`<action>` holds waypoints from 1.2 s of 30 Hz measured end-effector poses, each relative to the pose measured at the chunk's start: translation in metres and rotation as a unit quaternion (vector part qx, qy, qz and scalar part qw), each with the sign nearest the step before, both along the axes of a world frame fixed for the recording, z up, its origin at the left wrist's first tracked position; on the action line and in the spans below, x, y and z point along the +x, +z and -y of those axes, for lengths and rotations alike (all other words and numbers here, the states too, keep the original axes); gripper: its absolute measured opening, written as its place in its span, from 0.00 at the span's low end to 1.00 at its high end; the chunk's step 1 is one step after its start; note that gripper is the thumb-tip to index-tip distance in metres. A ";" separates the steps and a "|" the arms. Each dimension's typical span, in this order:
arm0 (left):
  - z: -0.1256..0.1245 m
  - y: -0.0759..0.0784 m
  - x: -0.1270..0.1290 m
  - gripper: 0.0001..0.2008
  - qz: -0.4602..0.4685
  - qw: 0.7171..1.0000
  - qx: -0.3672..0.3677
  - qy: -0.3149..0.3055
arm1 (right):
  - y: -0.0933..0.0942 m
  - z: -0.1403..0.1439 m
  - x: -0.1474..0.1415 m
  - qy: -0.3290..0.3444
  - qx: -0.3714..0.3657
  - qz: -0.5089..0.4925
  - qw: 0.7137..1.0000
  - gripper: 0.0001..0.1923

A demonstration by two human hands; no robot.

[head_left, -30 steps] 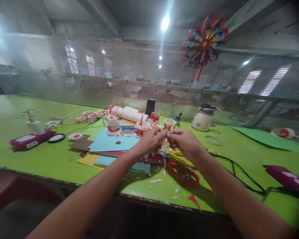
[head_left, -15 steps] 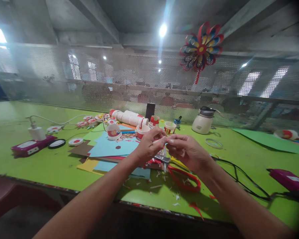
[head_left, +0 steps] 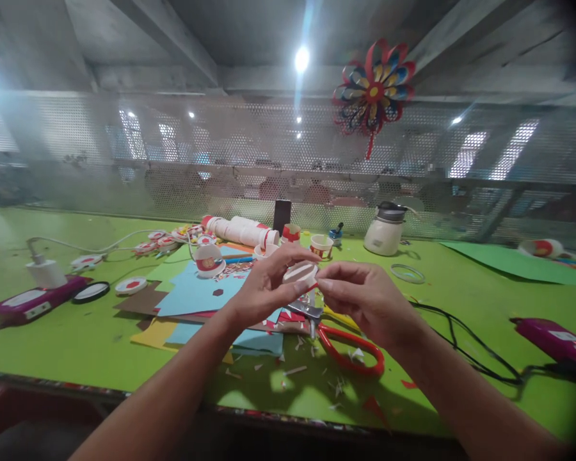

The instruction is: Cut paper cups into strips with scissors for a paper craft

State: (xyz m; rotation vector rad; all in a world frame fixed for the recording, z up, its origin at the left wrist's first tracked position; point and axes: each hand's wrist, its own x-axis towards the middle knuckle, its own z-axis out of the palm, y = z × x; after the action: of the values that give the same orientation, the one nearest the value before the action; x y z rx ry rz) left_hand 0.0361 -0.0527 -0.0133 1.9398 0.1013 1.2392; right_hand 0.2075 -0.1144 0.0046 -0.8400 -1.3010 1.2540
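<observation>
My left hand [head_left: 264, 285] holds a small white paper disc with a red mark [head_left: 300, 274] by its edge, above the green table [head_left: 77, 326]. My right hand [head_left: 365, 298] pinches the same disc from the right with thumb and fingertips. Red-handled scissors [head_left: 350, 346] lie on the table just below both hands, among paper scraps. Sheets of blue, brown and yellow paper [head_left: 192, 298] lie under my left forearm.
Paper cups [head_left: 321, 245], a row of stacked cups [head_left: 242, 229] and a white kettle [head_left: 384, 234] stand at the back. Purple devices lie at the left [head_left: 29, 301] and the right [head_left: 552, 336]; black cables [head_left: 461, 339] run right. A paper pinwheel [head_left: 372, 89] hangs on the mesh wall.
Both hands have risen slightly toward me, and the white disc now shows flat between the fingers. The view has shifted a little to the right.
</observation>
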 end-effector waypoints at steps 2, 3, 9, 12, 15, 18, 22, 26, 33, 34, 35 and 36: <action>-0.001 0.001 -0.001 0.14 0.003 1.000 -0.020 -0.007 | 0.001 0.001 0.000 -0.011 0.018 0.019 1.000 0.06; -0.001 0.001 -0.001 0.14 0.005 0.999 -0.031 -0.011 | 0.001 0.002 0.000 -0.015 0.030 0.032 0.999 0.06; 0.000 0.003 -0.001 0.16 0.005 0.993 -0.105 -0.051 | 0.003 0.011 -0.003 -0.080 0.140 0.167 0.973 0.06; -0.002 0.002 -0.001 0.17 0.008 0.990 -0.124 -0.069 | 0.002 0.015 -0.006 -0.155 0.237 0.258 0.924 0.06; -0.005 0.000 -0.002 0.17 0.013 0.988 -0.138 -0.072 | 0.000 0.017 -0.008 -0.202 0.312 0.316 0.873 0.06; -0.007 -0.001 -0.001 0.18 0.022 0.985 -0.155 -0.073 | 0.001 0.017 -0.008 -0.213 0.354 0.334 0.847 0.06; -0.007 -0.001 -0.002 0.18 0.040 0.975 -0.193 -0.104 | 0.003 0.019 -0.006 -0.195 0.394 0.321 0.839 0.05; -0.007 0.001 -0.003 0.12 0.042 0.954 -0.228 -0.191 | 0.004 0.016 0.002 -0.200 0.367 0.259 0.871 0.04; -0.010 0.005 -0.004 0.18 0.065 0.931 -0.289 -0.213 | 0.004 -0.005 0.029 -0.234 0.266 0.396 0.847 0.11; -0.011 0.005 -0.004 0.20 0.071 0.930 -0.301 -0.198 | 0.000 -0.006 0.032 -0.213 0.247 0.464 0.824 0.13; -0.012 0.006 -0.003 0.21 0.078 0.929 -0.312 -0.181 | -0.005 -0.006 0.034 -0.182 0.232 0.538 0.790 0.13; -0.012 0.006 -0.003 0.22 0.083 0.928 -0.322 -0.165 | -0.011 -0.004 0.035 -0.150 0.222 0.608 0.747 0.14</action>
State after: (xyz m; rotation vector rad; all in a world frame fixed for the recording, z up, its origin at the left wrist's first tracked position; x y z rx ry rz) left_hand 0.0330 -0.0403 -0.0076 1.2183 0.0767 0.9757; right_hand 0.2425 -0.1106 -0.0062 -1.5062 -2.2123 -0.0645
